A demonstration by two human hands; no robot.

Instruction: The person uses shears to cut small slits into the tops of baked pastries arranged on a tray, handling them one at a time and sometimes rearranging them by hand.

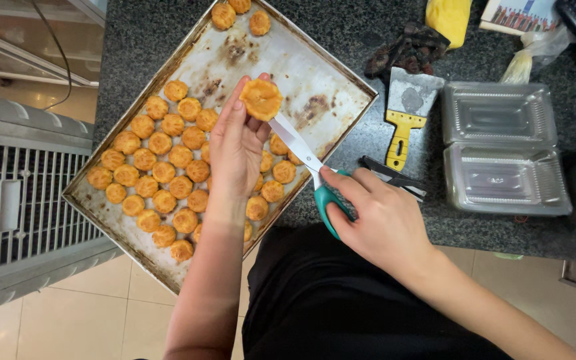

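My left hand holds up one round golden pastry puff between thumb and fingertips, above the baking tray. My right hand grips teal-handled scissors; their blades reach up to the underside of the held puff. Several more golden puffs lie in rows on the lower left half of the stained metal tray, and three sit at its far corner.
The tray rests on a dark speckled counter. To the right lie a yellow-handled scraper, an open clear plastic clamshell box, a black tool, a yellow bag. A grey slatted crate stands left, above tiled floor.
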